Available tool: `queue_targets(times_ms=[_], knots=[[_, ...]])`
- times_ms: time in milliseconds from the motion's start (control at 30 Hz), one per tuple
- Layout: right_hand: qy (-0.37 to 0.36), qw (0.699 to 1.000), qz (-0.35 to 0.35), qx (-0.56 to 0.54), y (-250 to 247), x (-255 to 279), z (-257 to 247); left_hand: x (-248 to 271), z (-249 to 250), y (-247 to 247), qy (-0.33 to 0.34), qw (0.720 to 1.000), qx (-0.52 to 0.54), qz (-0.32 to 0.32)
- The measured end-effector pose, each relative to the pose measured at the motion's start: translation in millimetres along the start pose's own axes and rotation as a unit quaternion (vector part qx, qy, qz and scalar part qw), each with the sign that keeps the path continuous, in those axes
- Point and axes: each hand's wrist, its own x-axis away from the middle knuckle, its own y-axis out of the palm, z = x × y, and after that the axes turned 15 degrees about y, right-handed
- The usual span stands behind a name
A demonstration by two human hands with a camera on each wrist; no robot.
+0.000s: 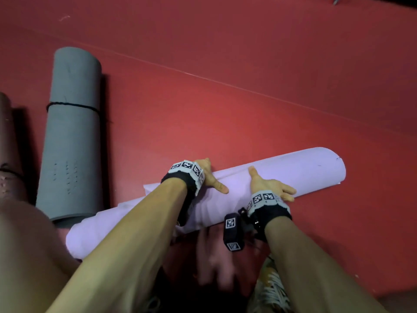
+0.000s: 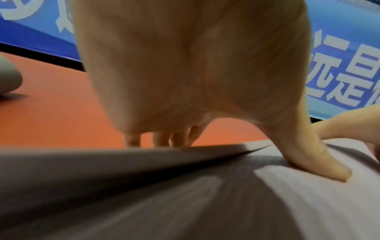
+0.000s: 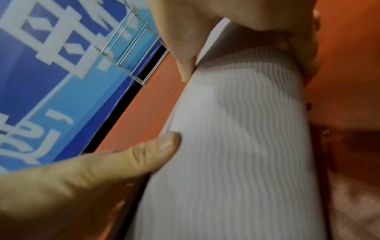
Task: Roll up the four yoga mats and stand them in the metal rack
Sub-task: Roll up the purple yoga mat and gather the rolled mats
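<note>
A lilac yoga mat [image 1: 304,170], rolled into a long tube, lies slanted on the red floor in front of me. My left hand [image 1: 208,177] holds its middle. The fingers hook over the far loose edge and the thumb [image 2: 320,162] presses on the ribbed top [image 2: 287,203]. My right hand [image 1: 268,185] grips the roll just to the right, with its thumb [image 3: 144,154] on the far side and its fingers bent over the roll [image 3: 236,146]. A grey rolled mat [image 1: 72,132] tied with a black cord lies at the left. Part of the metal rack [image 3: 131,48] shows against the wall.
A brown rolled mat [image 1: 9,143] lies at the far left edge beside the grey one. A blue banner with white characters [image 2: 345,65] runs along the wall beyond the floor. My knees and a patterned shoe [image 1: 270,290] are close under the roll. Open red floor [image 1: 248,98] stretches ahead.
</note>
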Motion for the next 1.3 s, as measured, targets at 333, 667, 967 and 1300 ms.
queue_targets(times_ms=[333, 667, 967, 1300], knots=[[-0.042, 0.995, -0.058, -0.073, -14, 22, -6, 28, 17, 9, 0.049, 0.996, -0.024, 0.07], [-0.429, 0.889, -0.079, -0.141, -39, 180, -114, 124, 11, -141, 0.119, 0.941, 0.11, 0.299], [-0.566, 0.787, -0.148, -0.195, -73, 335, -132, 251, 16, -251, 0.212, 0.742, 0.407, 0.488], [-0.669, 0.718, -0.122, -0.149, -118, 429, -132, 379, 44, -294, 0.234, 0.659, 0.371, 0.611]])
